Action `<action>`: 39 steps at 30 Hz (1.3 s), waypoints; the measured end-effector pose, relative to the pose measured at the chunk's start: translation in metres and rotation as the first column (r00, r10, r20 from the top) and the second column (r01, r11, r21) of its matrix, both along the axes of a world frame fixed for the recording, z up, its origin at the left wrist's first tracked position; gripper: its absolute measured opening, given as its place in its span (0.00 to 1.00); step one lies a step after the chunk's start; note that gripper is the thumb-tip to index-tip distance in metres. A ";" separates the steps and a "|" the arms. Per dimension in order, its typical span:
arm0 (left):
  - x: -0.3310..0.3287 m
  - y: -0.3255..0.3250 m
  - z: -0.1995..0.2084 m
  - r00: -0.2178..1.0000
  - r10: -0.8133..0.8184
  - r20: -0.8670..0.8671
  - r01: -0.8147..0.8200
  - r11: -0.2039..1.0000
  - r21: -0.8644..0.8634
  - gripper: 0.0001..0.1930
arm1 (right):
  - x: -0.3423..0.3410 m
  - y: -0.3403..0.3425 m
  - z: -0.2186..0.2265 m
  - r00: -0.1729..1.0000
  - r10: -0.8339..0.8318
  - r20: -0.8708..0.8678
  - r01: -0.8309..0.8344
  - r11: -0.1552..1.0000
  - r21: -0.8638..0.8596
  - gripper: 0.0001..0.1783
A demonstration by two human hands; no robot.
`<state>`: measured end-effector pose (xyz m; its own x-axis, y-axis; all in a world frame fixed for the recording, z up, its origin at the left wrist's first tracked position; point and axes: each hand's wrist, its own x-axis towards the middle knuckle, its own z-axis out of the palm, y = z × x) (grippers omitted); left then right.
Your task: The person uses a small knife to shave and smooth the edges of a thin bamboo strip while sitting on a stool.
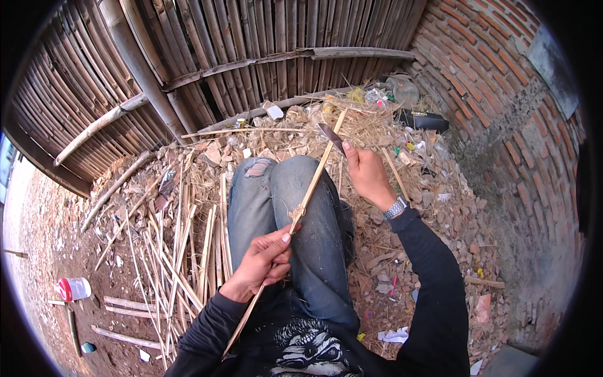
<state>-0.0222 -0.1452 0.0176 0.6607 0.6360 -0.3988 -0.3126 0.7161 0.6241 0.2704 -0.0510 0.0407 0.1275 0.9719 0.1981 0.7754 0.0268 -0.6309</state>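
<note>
My left hand [265,259] is closed around a long, pale bamboo strip [318,174], just below a rough, frayed node. The strip slants across my jeans [251,195], from beside my left forearm up to the far right. Held in my right hand [369,175] is a knife [331,137] with a dark blade; its handle is hidden in my fist. The blade lies against or just over the upper part of the strip; I cannot tell which. A metal watch sits on my right wrist.
Several split bamboo strips [182,251] lie in a pile left of my legs. Beyond my knees stands a bamboo fence [251,38]; a brick wall [502,94] rises at the right. Rubble and litter cover the ground. A clear tub with a red lid [75,289] lies far left.
</note>
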 end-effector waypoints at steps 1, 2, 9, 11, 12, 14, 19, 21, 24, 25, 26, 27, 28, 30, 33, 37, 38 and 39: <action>0.001 0.000 0.001 1.000 0.001 -0.023 -0.001 0.999 0.034 0.20 | -0.005 -0.003 0.000 0.999 0.035 -0.028 -0.035 0.999 0.006 0.33; 0.001 0.001 0.001 0.999 0.006 -0.048 -0.003 0.998 0.064 0.20 | -0.016 -0.011 -0.004 0.996 0.073 -0.058 -0.072 0.997 0.009 0.33; -0.006 0.003 -0.008 0.997 -0.003 -0.077 0.012 0.993 0.120 0.23 | -0.072 -0.077 -0.007 0.925 0.303 -0.228 -0.331 0.939 -0.095 0.28; -0.006 0.003 -0.006 0.997 -0.012 -0.070 0.021 0.990 0.140 0.23 | -0.063 -0.072 -0.002 0.916 0.310 -0.256 -0.367 0.905 -0.216 0.28; -0.005 0.002 -0.006 0.994 0.023 -0.111 -0.001 0.981 0.195 0.23 | -0.059 -0.072 -0.003 0.896 0.260 -0.361 -0.354 0.908 -0.225 0.29; 0.001 -0.001 -0.004 0.977 0.110 -0.180 -0.050 0.949 0.310 0.24 | -0.055 -0.070 -0.003 0.819 0.161 -0.551 -0.341 0.909 -0.241 0.29; 0.004 -0.001 -0.013 0.912 0.191 -0.364 0.010 0.875 0.483 0.25 | -0.078 -0.072 0.013 0.871 0.289 -0.398 -0.307 0.952 0.019 0.18; 0.003 0.000 -0.015 0.894 0.210 -0.397 0.012 0.872 0.489 0.25 | -0.077 -0.067 0.007 0.910 0.315 -0.271 -0.327 0.945 0.000 0.16; 0.003 0.002 -0.015 0.899 0.211 -0.384 0.003 0.874 0.487 0.25 | -0.076 -0.068 0.007 0.885 0.411 -0.219 -0.407 0.911 0.065 0.14; 0.001 0.004 -0.017 0.892 0.206 -0.403 0.013 0.878 0.478 0.25 | -0.077 -0.068 0.008 0.860 0.457 -0.227 -0.445 0.890 0.105 0.14; -0.002 0.008 -0.020 0.884 0.201 -0.422 0.023 0.883 0.470 0.25 | -0.078 -0.072 0.011 0.814 0.517 -0.265 -0.517 0.853 0.075 0.14; -0.003 0.009 -0.021 0.879 0.208 -0.428 0.019 0.883 0.468 0.25 | -0.078 -0.077 0.016 0.762 0.571 -0.305 -0.587 0.808 0.048 0.14; -0.002 0.011 -0.019 0.875 0.212 -0.435 0.017 0.885 0.466 0.25 | -0.077 -0.082 0.017 0.706 0.617 -0.348 -0.651 0.759 0.023 0.14; -0.001 0.012 -0.011 0.871 0.244 -0.426 -0.014 0.879 0.477 0.24 | -0.065 -0.087 0.013 0.708 0.583 -0.400 -0.641 0.767 -0.016 0.15; -0.002 0.006 -0.017 0.858 0.257 -0.445 0.068 0.801 0.594 0.25 | -0.057 -0.079 0.007 0.812 0.252 -0.527 -0.298 0.954 -0.003 0.17; 0.003 -0.006 -0.012 0.721 0.457 -0.521 0.290 0.484 0.826 0.31 | -0.050 -0.055 0.010 0.969 0.029 -0.244 0.013 0.985 0.172 0.21; 0.004 -0.005 -0.001 0.649 0.544 -0.532 0.395 0.357 0.847 0.32 | -0.049 -0.052 0.006 0.971 0.005 -0.237 0.034 0.986 0.163 0.21; 0.003 -0.006 0.012 0.587 0.519 -0.621 0.382 0.499 0.778 0.35 | -0.049 -0.050 0.004 0.973 -0.017 -0.230 0.054 0.986 0.155 0.21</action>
<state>-0.0192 -0.1514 0.0301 0.3457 0.9372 0.0466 0.5357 -0.2379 0.8102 0.2210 -0.1008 0.0451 0.2210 0.9241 0.3119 0.6145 0.1165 -0.7803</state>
